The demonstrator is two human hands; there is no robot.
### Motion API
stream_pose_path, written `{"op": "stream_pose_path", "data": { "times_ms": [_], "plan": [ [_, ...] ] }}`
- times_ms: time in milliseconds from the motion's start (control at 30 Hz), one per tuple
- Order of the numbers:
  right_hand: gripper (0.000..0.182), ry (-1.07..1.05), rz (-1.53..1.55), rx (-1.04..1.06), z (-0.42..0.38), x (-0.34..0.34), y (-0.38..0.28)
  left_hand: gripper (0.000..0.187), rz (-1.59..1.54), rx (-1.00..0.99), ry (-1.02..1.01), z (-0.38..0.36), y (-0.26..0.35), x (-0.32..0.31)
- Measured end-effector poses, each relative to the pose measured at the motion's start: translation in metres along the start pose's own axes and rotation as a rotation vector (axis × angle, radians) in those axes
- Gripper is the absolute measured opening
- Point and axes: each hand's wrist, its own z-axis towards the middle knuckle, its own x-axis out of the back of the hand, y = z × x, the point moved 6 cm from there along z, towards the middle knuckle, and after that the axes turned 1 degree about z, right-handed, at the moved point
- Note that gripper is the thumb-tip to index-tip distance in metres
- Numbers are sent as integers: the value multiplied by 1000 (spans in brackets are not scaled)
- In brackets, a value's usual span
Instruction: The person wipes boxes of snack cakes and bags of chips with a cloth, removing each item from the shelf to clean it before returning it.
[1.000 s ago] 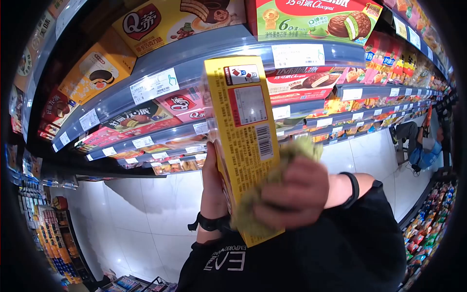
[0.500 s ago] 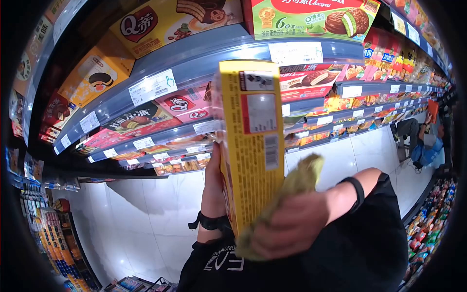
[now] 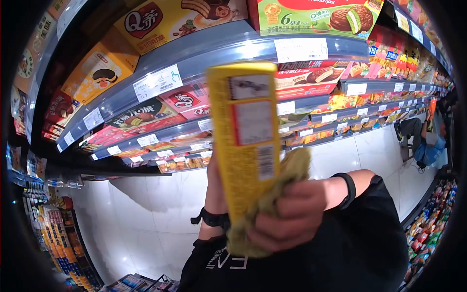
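Left hand [image 3: 215, 187] holding yellow box [image 3: 245, 126], right hand [image 3: 291, 214] closed on cloth [image 3: 296, 166] (bunched)

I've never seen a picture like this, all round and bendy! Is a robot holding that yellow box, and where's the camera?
No robot here: these are a person's bare hands. The camera sits on the person's head, looking forward and down, and the picture curves at its edges. The left hand holds the tall yellow box from its left side. The right hand grips a crumpled greenish cloth against the box's lower part. Behind, snack boxes stand on shelves with price labels. Below is a shiny pale floor.
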Motion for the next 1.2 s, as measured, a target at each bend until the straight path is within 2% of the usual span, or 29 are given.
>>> {"op": "stream_pose_path", "data": {
  "times_ms": [67,100,133,200,267,333,400,433,467,500,533,600,633,700,733,767,833,867,933,1000,1067,1100,1133,1200],
  "plan": [
    [14,36,125,56,-8,-12,-12,47,38,-35,-364,3,-4,-25],
    [15,79,172,52,-8,-14,-7,47,1,7,-442,1,-9,-32],
    [18,119,219,50,-7,-14,0,48,-25,34,-483,-4,-12,-36],
    [21,16,83,-146,2,-18,30,50,-67,100,-542,-10,-22,-40],
    [21,105,22,-408,3,-19,69,51,-90,146,-561,-15,-28,-39],
    [21,133,-103,-457,1,-19,93,52,-108,176,-565,-17,-32,-36],
    [23,195,-68,-747,-15,-15,112,54,-126,211,-579,-20,-36,-34],
    [25,-2,-72,-681,-14,-24,102,55,-126,218,-578,-20,-37,-33],
    [25,-60,-100,-494,-11,-31,78,56,-132,224,-582,-21,-38,-32],
    [27,-136,31,-419,-6,-34,54,56,-136,229,-593,-21,-37,-33],
    [20,-163,-39,-209,-8,-40,28,57,-134,233,-594,-21,-38,-33],
    [25,-239,-89,43,-12,-41,2,59,-141,246,-598,-21,-39,-33],
    [25,-241,-87,39,-14,-37,7,59,-139,253,-599,-21,-40,-33],
    [24,-109,100,-273,-9,-18,55,61,-147,270,-593,-22,-43,-32],
    [23,-49,-49,-289,-10,-11,74,62,-157,277,-588,-22,-46,-31],
    [27,43,-160,-430,-14,-5,90,63,-155,283,-590,-21,-49,-32],
    [29,170,-118,-638,-28,5,114,64,-150,295,-589,-21,-51,-31],
    [24,197,-65,-674,-35,6,121,65,-149,298,-583,-21,-51,-30],
    [23,124,-78,-913,-47,7,132,67,-155,315,-575,-20,-55,-27],
    [33,-17,-44,-1111,-66,5,142,68,-158,332,-570,-18,-57,-26],
    [35,44,553,-1248,-84,-8,148,70,-156,350,-566,-16,-61,-25],
    [41,-38,820,-1335,-92,-10,145,71,-154,363,-562,-16,-64,-25],
    [41,-39,814,-1337,-96,-4,145,72,-151,372,-557,-15,-66,-24],
    [52,-101,943,-1168,-91,2,136,73,-150,387,-545,-13,-71,-22]
  ]
}}
